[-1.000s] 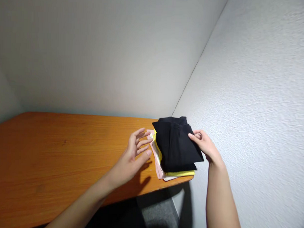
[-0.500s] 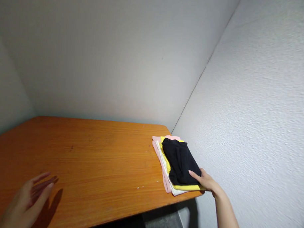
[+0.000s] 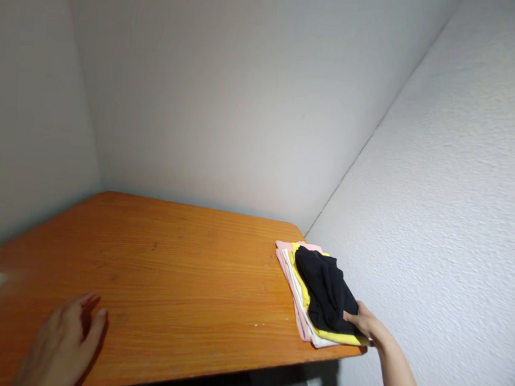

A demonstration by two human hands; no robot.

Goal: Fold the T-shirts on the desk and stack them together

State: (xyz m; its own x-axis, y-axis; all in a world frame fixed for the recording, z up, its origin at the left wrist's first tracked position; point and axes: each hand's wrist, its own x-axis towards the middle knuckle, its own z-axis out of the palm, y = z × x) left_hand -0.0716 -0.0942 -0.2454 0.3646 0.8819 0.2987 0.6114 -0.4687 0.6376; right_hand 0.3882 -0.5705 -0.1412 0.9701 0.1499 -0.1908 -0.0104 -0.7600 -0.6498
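Folded clothes stack (image 3: 308, 296), black garment (image 3: 325, 288) on top, lies at the tabletop (image 3: 153, 268) corner by the wall (image 3: 429, 221); right hand (image 3: 360, 320) presses flat on it, left hand (image 3: 62, 344) loosely open, well apart. Risk: pushing slides layers over the edge

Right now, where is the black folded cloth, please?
In the head view, the black folded cloth lies on the yellow cloth, at the right end of the wooden table, beside the textured white wall, with the right hand touching its near corner.
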